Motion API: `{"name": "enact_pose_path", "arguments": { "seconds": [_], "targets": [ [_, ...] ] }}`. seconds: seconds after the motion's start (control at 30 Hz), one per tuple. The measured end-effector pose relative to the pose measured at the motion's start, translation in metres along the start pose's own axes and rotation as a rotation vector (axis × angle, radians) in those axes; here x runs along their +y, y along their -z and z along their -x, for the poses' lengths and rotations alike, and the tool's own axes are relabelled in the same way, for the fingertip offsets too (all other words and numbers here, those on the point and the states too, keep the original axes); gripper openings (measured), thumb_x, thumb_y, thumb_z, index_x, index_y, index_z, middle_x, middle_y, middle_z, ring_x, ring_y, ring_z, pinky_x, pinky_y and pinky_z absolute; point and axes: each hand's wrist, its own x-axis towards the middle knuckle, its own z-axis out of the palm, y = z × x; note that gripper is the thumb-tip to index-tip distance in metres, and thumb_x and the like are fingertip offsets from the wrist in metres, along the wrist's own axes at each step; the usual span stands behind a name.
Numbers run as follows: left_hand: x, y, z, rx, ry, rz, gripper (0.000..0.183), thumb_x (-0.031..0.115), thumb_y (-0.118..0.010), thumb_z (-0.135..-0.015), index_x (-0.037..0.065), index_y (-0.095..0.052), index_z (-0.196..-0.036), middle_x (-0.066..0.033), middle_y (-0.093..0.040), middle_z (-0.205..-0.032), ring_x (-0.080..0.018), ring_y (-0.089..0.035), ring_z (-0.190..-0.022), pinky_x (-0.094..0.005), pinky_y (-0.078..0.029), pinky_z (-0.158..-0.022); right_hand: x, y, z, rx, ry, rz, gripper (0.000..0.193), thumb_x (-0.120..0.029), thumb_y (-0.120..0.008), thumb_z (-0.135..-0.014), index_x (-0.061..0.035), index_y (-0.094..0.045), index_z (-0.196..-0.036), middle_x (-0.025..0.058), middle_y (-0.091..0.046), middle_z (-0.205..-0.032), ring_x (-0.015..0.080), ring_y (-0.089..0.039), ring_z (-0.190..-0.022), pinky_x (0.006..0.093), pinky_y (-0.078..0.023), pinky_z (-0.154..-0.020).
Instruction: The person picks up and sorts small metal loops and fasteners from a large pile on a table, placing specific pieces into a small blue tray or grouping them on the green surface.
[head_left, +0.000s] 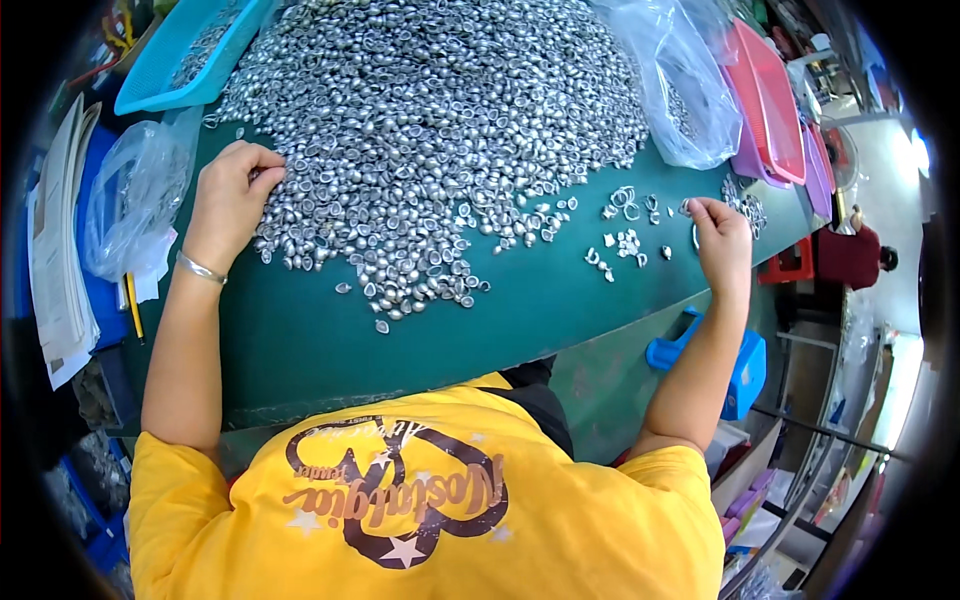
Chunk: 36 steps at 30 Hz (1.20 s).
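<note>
A broad heap of small silver teardrop-shaped metal pieces (430, 110) covers much of the green table (300, 350). At the heap's left edge is my left hand (232, 190), with thumb and forefinger pinched together; what they hold, if anything, is hidden. A bracelet circles that wrist. Further right, my right hand (724, 240) pinches a small silver metal piece at its fingertips, above the table near its front right edge. Loose silver ring-like bits (625, 243) lie in small groups to the left of that hand, and another cluster (745, 205) lies just beyond it.
A blue basket (150, 90) stands at the far left, above a clear plastic bag (135, 200) and stacked papers (60, 240). At the far right are another clear bag (690, 100) and a pink basket (770, 100). A blue stool (745, 375) stands below the table; a person (850, 255) is beyond.
</note>
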Motion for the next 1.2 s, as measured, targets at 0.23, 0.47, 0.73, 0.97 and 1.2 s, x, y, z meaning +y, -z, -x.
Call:
{"name": "enact_pose_path", "arguments": {
  "seconds": [0.23,0.47,0.73,0.97,1.2],
  "targets": [
    [0.001,-0.004,0.007,0.133,-0.169,-0.072,0.007,-0.001,-0.062,-0.072,-0.001,-0.06,-0.078,-0.0117,-0.055,-0.074,-0.0269,-0.056,-0.069,-0.0321,-0.045,-0.062,0.005,-0.026,0.001,-0.076,-0.184,0.484,0.019,-0.027,-0.056,-0.082,-0.0122,-0.067,-0.089,0.0174,-0.062,-0.085,0.0355,-0.06,-0.081,0.0423,-0.047,-0.072],
    [-0.005,-0.007,0.003,0.142,-0.305,-0.024,0.012,-0.003,-0.064,-0.069,0.001,-0.06,-0.08,-0.0116,-0.054,-0.076,-0.0284,-0.055,-0.072,-0.033,-0.045,-0.064,-0.017,-0.043,-0.003,0.238,0.122,0.091,0.015,-0.01,-0.058,-0.081,-0.0009,-0.064,-0.091,0.0169,-0.063,-0.083,0.0263,-0.062,-0.07,0.0317,-0.048,-0.065],
    [0.017,0.0,0.023,0.04,0.283,0.624,0.009,0.008,-0.06,-0.082,0.0,-0.059,-0.087,-0.0014,-0.056,-0.075,-0.0084,-0.05,-0.063,-0.0219,-0.042,-0.057,-0.177,-0.101,0.038,-0.49,0.767,-0.102,0.007,-0.009,-0.06,-0.076,-0.0056,-0.064,-0.081,0.0111,-0.059,-0.073,0.0299,-0.058,-0.067,0.0376,-0.047,-0.059],
    [0.031,0.004,0.047,-0.022,0.546,1.248,0.001,-0.001,-0.054,-0.081,-0.002,-0.054,-0.081,-0.0128,-0.057,-0.085,-0.0077,-0.044,-0.056,-0.0182,-0.037,-0.049,-0.198,-0.13,0.015,-0.265,0.839,-0.139,0.006,-0.009,-0.06,-0.075,-0.008,-0.065,-0.078,0.0095,-0.056,-0.07,0.0303,-0.058,-0.062,0.0386,-0.047,-0.055],
    [0.029,0.008,0.046,-0.016,0.629,1.383,0.002,-0.001,-0.051,-0.082,0.0,-0.052,-0.082,-0.0123,-0.058,-0.086,-0.0096,-0.051,-0.061,-0.019,-0.042,-0.053,-0.189,-0.132,0.013,-0.204,0.866,-0.159,0.005,-0.006,-0.058,-0.078,-0.0047,-0.06,-0.083,0.0058,-0.054,-0.067,0.0233,-0.057,-0.057,0.0339,-0.045,-0.051]
  ]
}}
